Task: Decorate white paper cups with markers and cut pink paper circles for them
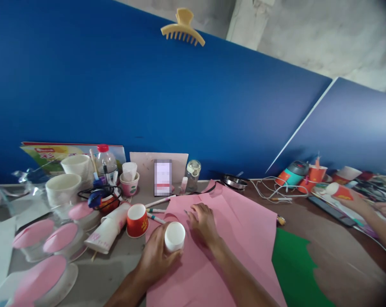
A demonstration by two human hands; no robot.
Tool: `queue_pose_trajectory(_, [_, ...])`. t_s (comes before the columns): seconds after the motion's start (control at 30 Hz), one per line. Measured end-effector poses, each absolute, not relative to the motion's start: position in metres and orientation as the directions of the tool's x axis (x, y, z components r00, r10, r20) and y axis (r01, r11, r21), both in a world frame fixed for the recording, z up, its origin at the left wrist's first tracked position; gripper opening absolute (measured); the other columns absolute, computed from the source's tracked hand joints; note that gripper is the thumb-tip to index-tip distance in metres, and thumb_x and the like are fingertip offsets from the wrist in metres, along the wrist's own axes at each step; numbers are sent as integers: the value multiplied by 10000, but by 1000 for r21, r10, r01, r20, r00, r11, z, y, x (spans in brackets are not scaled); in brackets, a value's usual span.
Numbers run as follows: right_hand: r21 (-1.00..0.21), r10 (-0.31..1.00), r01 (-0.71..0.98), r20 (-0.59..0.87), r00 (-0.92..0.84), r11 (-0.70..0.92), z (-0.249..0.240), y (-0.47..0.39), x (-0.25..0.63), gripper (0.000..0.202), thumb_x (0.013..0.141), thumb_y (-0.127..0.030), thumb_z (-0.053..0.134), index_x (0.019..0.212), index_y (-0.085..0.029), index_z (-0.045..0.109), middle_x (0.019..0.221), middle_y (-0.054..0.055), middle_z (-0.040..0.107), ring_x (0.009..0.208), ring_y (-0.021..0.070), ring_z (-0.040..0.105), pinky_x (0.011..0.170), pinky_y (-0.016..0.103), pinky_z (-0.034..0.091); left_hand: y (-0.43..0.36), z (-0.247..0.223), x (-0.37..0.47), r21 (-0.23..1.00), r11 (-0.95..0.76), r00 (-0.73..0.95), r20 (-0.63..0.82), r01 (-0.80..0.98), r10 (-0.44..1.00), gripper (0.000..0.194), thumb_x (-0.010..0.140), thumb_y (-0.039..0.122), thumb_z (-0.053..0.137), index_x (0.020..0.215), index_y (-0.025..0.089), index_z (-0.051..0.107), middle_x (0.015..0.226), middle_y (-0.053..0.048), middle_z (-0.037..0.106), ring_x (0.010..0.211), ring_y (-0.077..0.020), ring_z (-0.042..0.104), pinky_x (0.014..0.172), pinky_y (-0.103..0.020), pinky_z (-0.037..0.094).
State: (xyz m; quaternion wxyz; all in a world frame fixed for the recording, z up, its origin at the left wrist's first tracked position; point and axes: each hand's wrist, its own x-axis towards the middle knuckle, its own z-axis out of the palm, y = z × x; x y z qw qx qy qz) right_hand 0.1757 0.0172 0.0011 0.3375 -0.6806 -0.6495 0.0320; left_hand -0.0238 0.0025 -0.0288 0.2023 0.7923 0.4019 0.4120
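My left hand is wrapped round a small white paper cup, its round end turned up toward me. Just to the right, my right hand rests over the pink paper with its fingers bent. A short, slim grey tip pokes out by its thumb; what it belongs to is too small to tell. The pink sheets lie under both hands, partly overlapping. Left of my left hand stands a red paper cup, and several marker pens lie behind.
Pink-topped cups and stacked white cups crowd the left. A phone leans at the back near a glass bottle. Green paper lies right. Another person's hand holds a red cup. A blue partition rises behind.
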Motion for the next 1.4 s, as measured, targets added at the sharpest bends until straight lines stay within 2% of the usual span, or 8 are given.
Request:
queue_pose_trajectory(0.27, [-586,918,777,395,26,230,21,30,174,146,820,-150,552,907,-160,669,895,79,691,848,199,639,765,294,491,-1,-20,-19,624,-628,381,500,465,778,568,632,224,686,1177,174,532,1049,-113,696,960,-277,658,826,-395,546])
queue_pose_trajectory(0.47, [-513,925,797,352,-144,319,33,62,156,147,831,-137,579,847,-186,717,881,56,721,863,185,646,805,282,478,2,-18,-18,627,-629,357,517,459,778,521,633,221,684,1129,167,538,1001,-112,702,909,-272,668,777,-385,560])
queue_pose_trajectory(0.67, [-396,887,794,229,-400,461,32,100,123,129,819,-216,661,734,-196,756,763,41,720,752,167,629,712,252,431,3,-23,-18,609,-640,387,509,468,769,510,656,235,684,1141,161,543,1033,-129,683,947,-286,649,802,-405,551])
queue_pose_trajectory(0.8, [-336,868,800,196,-456,497,29,115,108,158,826,-303,673,791,-178,762,823,78,704,822,198,603,765,296,403,1,-21,-18,592,-654,420,501,472,757,564,640,211,698,1179,172,538,1153,-138,633,1074,-300,590,900,-419,507])
queue_pose_trajectory(0.93, [-339,874,806,175,-453,485,22,118,98,103,726,-278,758,698,-180,745,793,74,682,886,233,577,784,318,389,0,-19,-16,623,-626,425,463,469,778,555,627,217,721,1157,173,563,1057,-112,653,995,-292,598,876,-429,505])
queue_pose_trajectory(1.17, [-593,912,693,261,-315,409,26,121,97,189,685,-287,754,569,-180,650,710,41,641,830,209,567,791,316,395,3,-31,-18,630,-644,431,483,434,762,703,626,329,757,1265,161,515,1185,-166,625,1125,-357,550,960,-529,444])
queue_pose_trajectory(1.3, [-815,937,467,334,-104,342,47,119,109,286,829,-445,563,760,-178,638,776,31,614,760,166,560,746,296,422,6,-32,-23,691,-628,393,499,358,772,649,737,480,654,1277,151,508,1233,-191,607,1168,-353,545,975,-534,433])
queue_pose_trajectory(1.4, [-922,949,245,315,28,299,61,101,122,381,883,-523,411,869,-186,590,734,10,572,686,143,542,684,276,437,9,-26,-26,792,-534,276,464,296,842,516,835,488,526,1227,152,526,1197,-179,627,1128,-318,578,942,-500,462])
